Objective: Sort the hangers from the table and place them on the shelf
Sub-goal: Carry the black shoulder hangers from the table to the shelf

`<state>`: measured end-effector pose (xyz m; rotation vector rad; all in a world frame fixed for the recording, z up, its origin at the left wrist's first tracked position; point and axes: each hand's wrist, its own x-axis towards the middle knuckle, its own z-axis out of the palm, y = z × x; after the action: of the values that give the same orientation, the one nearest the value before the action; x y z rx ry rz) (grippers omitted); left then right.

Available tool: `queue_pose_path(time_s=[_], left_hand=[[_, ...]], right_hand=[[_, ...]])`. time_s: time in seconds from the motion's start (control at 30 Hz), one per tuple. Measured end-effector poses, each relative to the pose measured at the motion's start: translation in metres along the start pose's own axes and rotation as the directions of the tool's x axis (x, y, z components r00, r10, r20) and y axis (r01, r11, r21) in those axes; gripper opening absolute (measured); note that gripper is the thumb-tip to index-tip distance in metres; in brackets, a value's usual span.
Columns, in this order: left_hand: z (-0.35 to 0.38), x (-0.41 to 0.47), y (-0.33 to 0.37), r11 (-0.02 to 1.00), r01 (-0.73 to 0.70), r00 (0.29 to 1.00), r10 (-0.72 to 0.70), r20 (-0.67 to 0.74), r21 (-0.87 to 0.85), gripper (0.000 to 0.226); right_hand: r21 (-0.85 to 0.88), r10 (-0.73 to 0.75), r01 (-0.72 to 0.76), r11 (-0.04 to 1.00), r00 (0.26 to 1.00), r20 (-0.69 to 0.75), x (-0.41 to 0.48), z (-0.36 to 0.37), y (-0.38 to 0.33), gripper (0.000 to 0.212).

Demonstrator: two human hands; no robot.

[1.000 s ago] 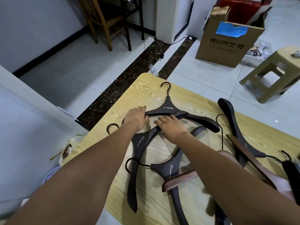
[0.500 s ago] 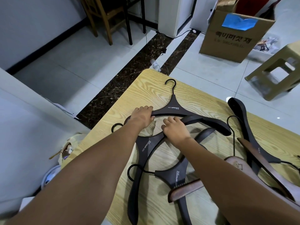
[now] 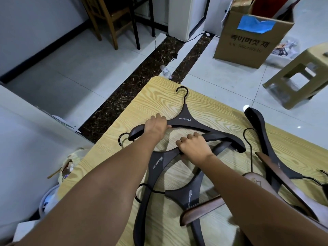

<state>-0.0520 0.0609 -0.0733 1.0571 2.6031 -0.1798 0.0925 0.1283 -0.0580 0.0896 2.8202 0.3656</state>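
Observation:
Several dark brown wooden hangers lie scattered on the light wooden table (image 3: 159, 96). My left hand (image 3: 155, 127) grips the left arm of the far hanger (image 3: 188, 119), whose hook points away from me. My right hand (image 3: 192, 148) grips the arm of a second hanger (image 3: 158, 162) lying under the first. A third dark hanger (image 3: 188, 196) lies nearer me, partly crossed by a reddish-brown hanger (image 3: 200, 210). More hangers (image 3: 269, 157) lie at the right. No shelf is in view.
Beyond the table stand a cardboard box (image 3: 248, 39), a beige plastic stool (image 3: 301, 71) and a wooden chair (image 3: 110, 20). A plastic bottle (image 3: 166, 70) lies on the floor. A bag of rubbish (image 3: 67, 169) sits left of the table.
Both hands have closed their fingers round hanger arms that they earlier lay on. The view has moved closer to the table.

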Motion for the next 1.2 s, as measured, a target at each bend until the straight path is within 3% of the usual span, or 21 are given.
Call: queue_pose_path(time_s=[0.2,0.4,0.6,0.9,1.1,1.2], left_hand=[[-0.028,-0.009,-0.02,0.998,0.002,0.997,0.003,-0.072,0.066,0.047],[-0.06,-0.034,-0.043,0.991,0.113,0.977,-0.124,-0.171,-0.072,0.045],[-0.091,-0.076,-0.069,0.965,0.181,0.926,-0.232,-0.298,-0.189,0.046],[-0.138,-0.148,-0.085,0.934,0.221,0.841,-0.328,-0.431,-0.279,0.044],[-0.158,-0.185,-0.09,0.921,0.266,0.802,-0.376,-0.464,-0.285,0.042],[-0.167,-0.207,-0.092,0.916,0.297,0.781,-0.395,-0.484,-0.269,0.043]], right_hand=[[-0.016,-0.025,0.024,1.0,0.996,-0.089,-0.008,-0.012,0.004,0.037],[-0.034,-0.058,0.056,0.998,0.996,-0.071,-0.025,-0.045,0.009,0.03],[-0.062,0.019,-0.025,0.998,0.996,-0.092,-0.047,-0.072,0.011,0.021],[0.007,0.29,-0.291,0.957,0.953,-0.083,-0.072,-0.118,-0.002,0.018],[0.039,0.298,-0.295,0.955,0.947,-0.118,-0.084,-0.136,-0.014,0.003],[0.057,0.238,-0.231,0.971,0.951,-0.2,-0.095,-0.146,-0.018,0.013]])
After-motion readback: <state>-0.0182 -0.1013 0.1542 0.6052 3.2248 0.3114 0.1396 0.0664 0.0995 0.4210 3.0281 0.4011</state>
